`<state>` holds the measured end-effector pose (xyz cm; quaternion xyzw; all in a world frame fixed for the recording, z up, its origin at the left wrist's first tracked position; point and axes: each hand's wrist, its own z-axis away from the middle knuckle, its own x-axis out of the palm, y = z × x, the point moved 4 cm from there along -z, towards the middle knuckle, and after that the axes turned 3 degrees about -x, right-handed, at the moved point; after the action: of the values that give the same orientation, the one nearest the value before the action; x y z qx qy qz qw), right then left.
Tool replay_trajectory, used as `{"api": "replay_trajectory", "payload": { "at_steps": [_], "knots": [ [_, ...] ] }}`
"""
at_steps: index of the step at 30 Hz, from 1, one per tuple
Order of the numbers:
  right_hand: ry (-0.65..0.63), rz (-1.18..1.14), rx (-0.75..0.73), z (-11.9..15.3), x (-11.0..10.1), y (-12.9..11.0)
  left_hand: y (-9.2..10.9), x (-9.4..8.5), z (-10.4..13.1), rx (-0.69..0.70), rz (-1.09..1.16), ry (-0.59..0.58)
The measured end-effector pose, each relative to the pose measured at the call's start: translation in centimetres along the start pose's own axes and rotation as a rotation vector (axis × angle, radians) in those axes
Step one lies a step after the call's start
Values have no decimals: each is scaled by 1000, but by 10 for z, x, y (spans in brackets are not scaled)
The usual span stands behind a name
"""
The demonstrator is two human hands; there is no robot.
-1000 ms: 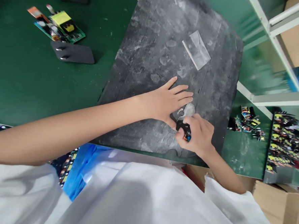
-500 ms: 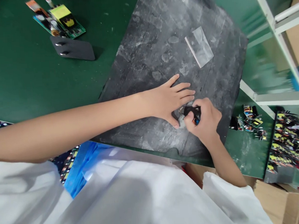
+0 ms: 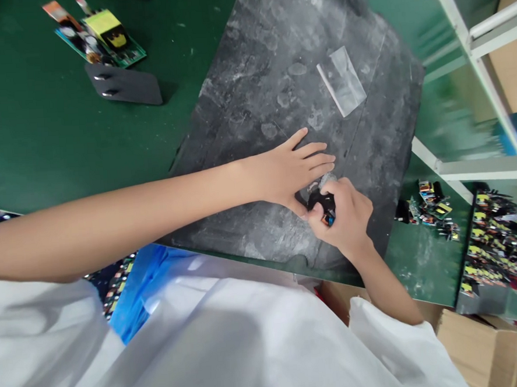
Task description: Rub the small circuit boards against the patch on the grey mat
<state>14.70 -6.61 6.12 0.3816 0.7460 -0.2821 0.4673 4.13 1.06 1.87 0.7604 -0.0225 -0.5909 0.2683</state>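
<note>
My left hand (image 3: 287, 171) lies palm down on a dark, scuffed mat (image 3: 279, 99), its fingers spread. Close beside its thumb, my right hand (image 3: 347, 214) is closed around a small black object with bits of orange and blue (image 3: 321, 202). It looks like a small electronic part, but the fingers cover most of it. A clear plastic bag (image 3: 344, 83) lies flat on the mat beyond my hands.
On the green table at the far left are a circuit board with a yellow transformer (image 3: 108, 33) and a grey plug plate (image 3: 123, 85) with two prongs. Several circuit boards (image 3: 434, 206) lie at the right, beside a dark tray of more boards (image 3: 491, 243). A white metal frame (image 3: 472, 46) rises there.
My right hand has moved slightly left with the black object, closer to the left thumb. The left hand stays spread on the mat.
</note>
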Motion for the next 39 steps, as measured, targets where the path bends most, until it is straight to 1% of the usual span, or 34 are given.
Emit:
{"api": "replay_trajectory", "payload": {
  "at_steps": [4, 6, 9, 13, 16, 20, 24, 28, 32, 36, 39],
  "knots": [
    [-57, -20, -36, 4, -1, -6, 0, 0, 0, 3, -3, -18],
    [-54, -2, -45, 6, -2, -5, 1, 0, 0, -5, -11, -44],
    [-13, 30, -6, 2, 0, 4, 1, -1, -1, -15, -7, -54],
    [-2, 15, 26, -3, 2, 13, 2, -2, -1, -6, 13, -20],
    [-24, -4, 25, -1, 1, 9, 2, -2, 1, -5, 8, -18],
    [-39, -14, -38, 2, -1, -1, 2, -2, 1, -3, -11, -21],
    [12, -1, -12, -4, 2, 4, 1, 0, 0, -8, -16, -29],
    [17, 6, 3, -7, 4, 11, 1, 0, -1, -16, -20, -36],
    [4, -37, 14, -3, 1, 6, 2, -1, 0, -14, -26, -45],
    [-44, -51, -12, 1, -1, -2, 3, -2, 1, -18, -36, -59],
    [-38, -45, -25, -1, 0, 0, 3, -2, 1, -20, -36, -59]
  ]
}}
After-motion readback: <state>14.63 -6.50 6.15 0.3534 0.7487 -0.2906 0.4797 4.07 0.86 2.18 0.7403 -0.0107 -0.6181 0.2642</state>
